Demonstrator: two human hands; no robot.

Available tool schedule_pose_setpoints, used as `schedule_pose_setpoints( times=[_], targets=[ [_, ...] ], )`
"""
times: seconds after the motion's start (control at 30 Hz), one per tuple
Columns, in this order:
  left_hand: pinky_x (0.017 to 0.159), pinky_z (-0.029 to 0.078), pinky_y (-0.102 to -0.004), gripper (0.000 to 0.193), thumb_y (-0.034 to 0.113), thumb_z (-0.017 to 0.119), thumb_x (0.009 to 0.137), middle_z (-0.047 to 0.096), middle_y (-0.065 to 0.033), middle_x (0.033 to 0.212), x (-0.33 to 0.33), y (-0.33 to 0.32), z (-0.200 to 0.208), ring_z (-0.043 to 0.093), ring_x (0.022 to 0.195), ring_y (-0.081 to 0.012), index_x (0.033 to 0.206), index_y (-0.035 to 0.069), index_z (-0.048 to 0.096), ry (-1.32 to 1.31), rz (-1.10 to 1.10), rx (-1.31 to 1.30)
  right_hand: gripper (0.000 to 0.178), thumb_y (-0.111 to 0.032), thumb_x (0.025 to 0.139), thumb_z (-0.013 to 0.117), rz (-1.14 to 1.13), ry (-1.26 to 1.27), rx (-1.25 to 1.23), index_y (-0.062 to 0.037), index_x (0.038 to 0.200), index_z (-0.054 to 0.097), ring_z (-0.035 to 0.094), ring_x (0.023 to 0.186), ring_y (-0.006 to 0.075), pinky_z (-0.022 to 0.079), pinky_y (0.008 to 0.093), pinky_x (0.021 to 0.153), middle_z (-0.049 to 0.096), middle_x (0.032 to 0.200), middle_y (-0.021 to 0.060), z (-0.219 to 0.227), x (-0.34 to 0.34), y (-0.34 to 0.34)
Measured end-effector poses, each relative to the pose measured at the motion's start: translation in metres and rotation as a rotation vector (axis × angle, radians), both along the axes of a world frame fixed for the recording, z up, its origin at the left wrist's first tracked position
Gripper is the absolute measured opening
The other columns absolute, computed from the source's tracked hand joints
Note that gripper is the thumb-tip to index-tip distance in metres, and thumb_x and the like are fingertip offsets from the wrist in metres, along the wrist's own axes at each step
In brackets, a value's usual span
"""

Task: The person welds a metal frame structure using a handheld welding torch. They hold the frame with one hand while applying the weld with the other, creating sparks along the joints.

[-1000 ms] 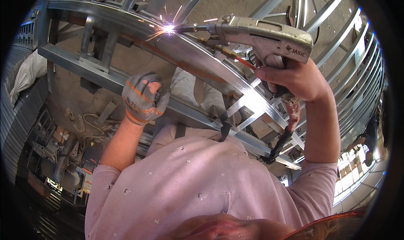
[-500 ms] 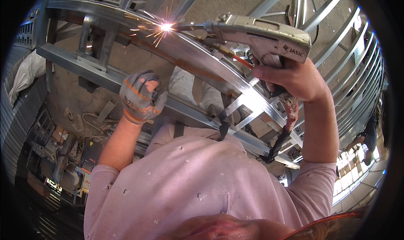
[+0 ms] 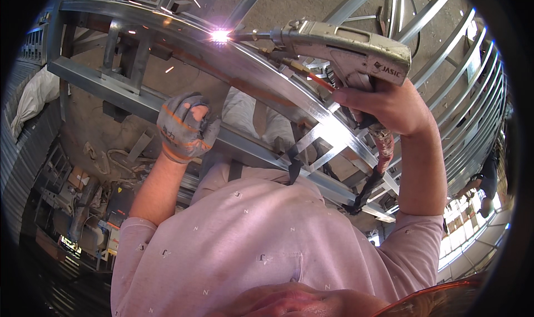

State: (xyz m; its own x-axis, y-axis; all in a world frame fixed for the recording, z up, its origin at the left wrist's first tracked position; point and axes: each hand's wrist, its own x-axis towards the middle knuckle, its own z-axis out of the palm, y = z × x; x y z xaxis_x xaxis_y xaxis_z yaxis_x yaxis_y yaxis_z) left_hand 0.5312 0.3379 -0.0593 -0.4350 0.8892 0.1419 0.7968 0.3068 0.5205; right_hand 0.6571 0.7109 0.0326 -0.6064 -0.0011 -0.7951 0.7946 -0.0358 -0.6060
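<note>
My bare right hand (image 3: 392, 105) grips the handle of a pale, scuffed welding gun (image 3: 345, 47) on the right. Its nozzle points left, and a bright pink-white arc (image 3: 220, 36) glows at the tip against a long metal beam (image 3: 278, 80). A few sparks streak off to the left of the arc. My left hand (image 3: 188, 127), in a worn grey glove with orange stripes, is curled into a loose fist beside the nearer galvanized rail (image 3: 130, 101). Skin shows through the torn glove, and I see nothing in its fingers.
Metal cross-tubes (image 3: 436, 16) fan out beyond the beam and to the right. A reddish cable with black wrapping (image 3: 384, 155) hangs below the gun. Equipment and scrap (image 3: 89, 200) crowd the lower left, near a white sack (image 3: 39, 97). Another person (image 3: 488, 178) is at the far right.
The spark burst around the arc has thinned to scattered streaks. Both hands and the welding gun stay almost in the same place.
</note>
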Motion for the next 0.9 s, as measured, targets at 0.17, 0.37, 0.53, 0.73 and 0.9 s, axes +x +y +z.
schedule_pose_setpoints(
  times=[0.17, 0.37, 0.53, 0.73, 0.9],
  targets=[
    [0.08, 0.057, -0.0459, 0.025, 0.01, 0.076, 0.075, 0.073, -0.0094, 0.098, 0.0001, -0.0002, -0.0021, 0.072, 0.091, -0.0339, 0.097, 0.009, 0.064, 0.001, -0.004, 0.01, 0.026, -0.017, 0.09, 0.086, 0.015, -0.013, 0.019, -0.0009, 0.107, 0.075, 0.058, 0.069, 0.008, 0.048, 0.0282, 0.06, 0.066, 0.08, -0.0017, 0.0, 0.002, 0.0013],
    [0.08, 0.056, -0.0461, 0.025, 0.011, 0.076, 0.075, 0.073, -0.0089, 0.099, 0.0, -0.0002, -0.0001, 0.072, 0.092, -0.0342, 0.097, 0.009, 0.064, 0.002, 0.0, 0.0, 0.024, -0.018, 0.091, 0.085, 0.002, 0.027, 0.018, -0.0015, 0.105, 0.074, 0.058, 0.069, 0.0081, 0.048, 0.0277, 0.059, 0.065, 0.08, -0.002, -0.0016, 0.005, 0.0003],
    [0.079, 0.056, -0.0456, 0.025, 0.01, 0.076, 0.075, 0.073, -0.0093, 0.098, -0.0009, 0.0004, -0.0004, 0.072, 0.092, -0.034, 0.097, 0.009, 0.064, 0.007, -0.007, 0.011, 0.024, -0.017, 0.091, 0.085, -0.001, 0.013, 0.009, -0.0016, 0.106, 0.074, 0.058, 0.069, 0.0078, 0.048, 0.0278, 0.059, 0.065, 0.08, -0.002, -0.0025, 0.0052, -0.0001],
    [0.079, 0.056, -0.0459, 0.025, 0.01, 0.076, 0.075, 0.073, -0.0093, 0.098, -0.0001, -0.0002, -0.0012, 0.072, 0.091, -0.0342, 0.097, 0.009, 0.064, -0.001, -0.006, 0.013, 0.026, -0.016, 0.091, 0.085, -0.013, 0.01, -0.01, -0.0012, 0.109, 0.074, 0.058, 0.07, 0.0079, 0.049, 0.028, 0.06, 0.066, 0.081, -0.0017, -0.002, 0.0042, 0.0012],
    [0.079, 0.057, -0.0463, 0.025, 0.01, 0.076, 0.076, 0.073, -0.0093, 0.098, -0.0005, 0.0002, -0.0009, 0.072, 0.092, -0.0344, 0.097, 0.009, 0.064, 0.002, -0.005, 0.012, 0.028, -0.017, 0.091, 0.086, -0.029, 0.014, 0.011, -0.0006, 0.11, 0.074, 0.058, 0.069, 0.0079, 0.048, 0.0281, 0.06, 0.067, 0.081, -0.0013, 0.0009, 0.0033, -0.0012]
  ],
)
